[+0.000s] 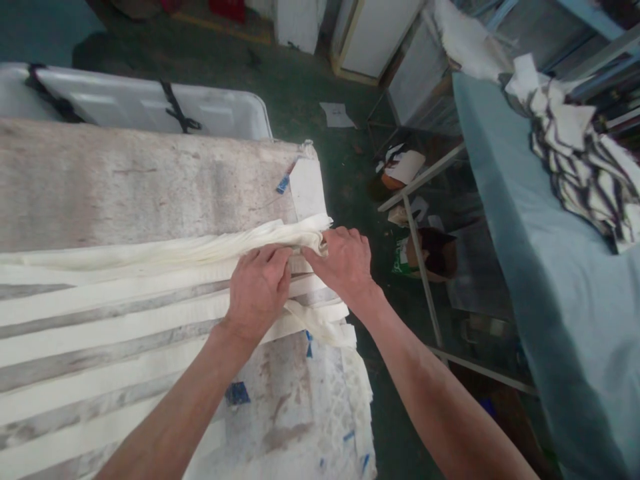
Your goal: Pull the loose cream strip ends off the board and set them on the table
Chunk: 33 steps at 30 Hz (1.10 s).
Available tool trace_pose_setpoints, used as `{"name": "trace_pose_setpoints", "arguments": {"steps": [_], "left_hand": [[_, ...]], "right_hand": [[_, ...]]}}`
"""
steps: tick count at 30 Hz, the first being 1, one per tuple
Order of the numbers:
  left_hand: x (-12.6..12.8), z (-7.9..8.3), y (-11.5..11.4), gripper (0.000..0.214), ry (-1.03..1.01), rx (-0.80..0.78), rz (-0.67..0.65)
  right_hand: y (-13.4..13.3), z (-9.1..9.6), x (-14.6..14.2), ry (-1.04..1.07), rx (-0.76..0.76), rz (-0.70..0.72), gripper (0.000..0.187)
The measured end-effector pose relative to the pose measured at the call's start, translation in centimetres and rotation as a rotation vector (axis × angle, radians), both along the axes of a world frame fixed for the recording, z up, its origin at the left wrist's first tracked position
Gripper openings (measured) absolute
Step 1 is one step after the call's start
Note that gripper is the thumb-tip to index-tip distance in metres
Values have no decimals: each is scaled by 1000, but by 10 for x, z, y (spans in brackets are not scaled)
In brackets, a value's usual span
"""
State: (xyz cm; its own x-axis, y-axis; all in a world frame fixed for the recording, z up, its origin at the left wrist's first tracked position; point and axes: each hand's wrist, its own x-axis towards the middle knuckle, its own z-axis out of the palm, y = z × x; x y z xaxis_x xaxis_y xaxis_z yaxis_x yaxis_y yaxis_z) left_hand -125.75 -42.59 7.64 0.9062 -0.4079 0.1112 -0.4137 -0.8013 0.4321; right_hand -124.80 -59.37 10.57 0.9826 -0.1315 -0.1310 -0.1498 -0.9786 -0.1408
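Long cream fabric strips [120, 311] lie side by side across a stained table [125, 180]. At the far side, several layers form a gathered fabric bundle [215, 243], with its right end folded over near the table's edge. My left hand [261, 283] is closed on the near side of this bundle, fingers curled into the cloth. My right hand [347, 261] grips the folded end, thumb toward my left hand and fingers over the far side. Just below my hands, a loose strip end [317, 325] lies twisted. The fingertips are partly hidden in the cloth.
A white tub [220, 110] with black straps stands behind the table. To the right is a blue-covered table [540, 220] bearing black-and-white cloth pieces [580, 147]. Bags [433, 253] sit beneath a metal frame [423, 267]. Blue tape scraps [237, 393] stick to the near table.
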Motion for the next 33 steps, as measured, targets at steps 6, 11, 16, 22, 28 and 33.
{"name": "trace_pose_setpoints", "arguments": {"steps": [6,11,16,22,28,33], "left_hand": [[1,-7,-4,24,-15,18,56],[3,-8,-9,21,-26,115,60],[5,-4,-10,20,-17,171,39],[5,3,-11,23,-16,212,24],[3,8,-11,23,-23,221,30],[6,11,-11,17,-22,238,38]], "right_hand": [[-2,-10,12,45,89,-30,24],[-13,-7,24,199,355,-168,23],[-16,2,34,229,297,-81,24],[-23,13,50,250,49,191,23],[-30,25,64,243,-163,514,24],[-36,26,69,315,-72,571,23]]}}
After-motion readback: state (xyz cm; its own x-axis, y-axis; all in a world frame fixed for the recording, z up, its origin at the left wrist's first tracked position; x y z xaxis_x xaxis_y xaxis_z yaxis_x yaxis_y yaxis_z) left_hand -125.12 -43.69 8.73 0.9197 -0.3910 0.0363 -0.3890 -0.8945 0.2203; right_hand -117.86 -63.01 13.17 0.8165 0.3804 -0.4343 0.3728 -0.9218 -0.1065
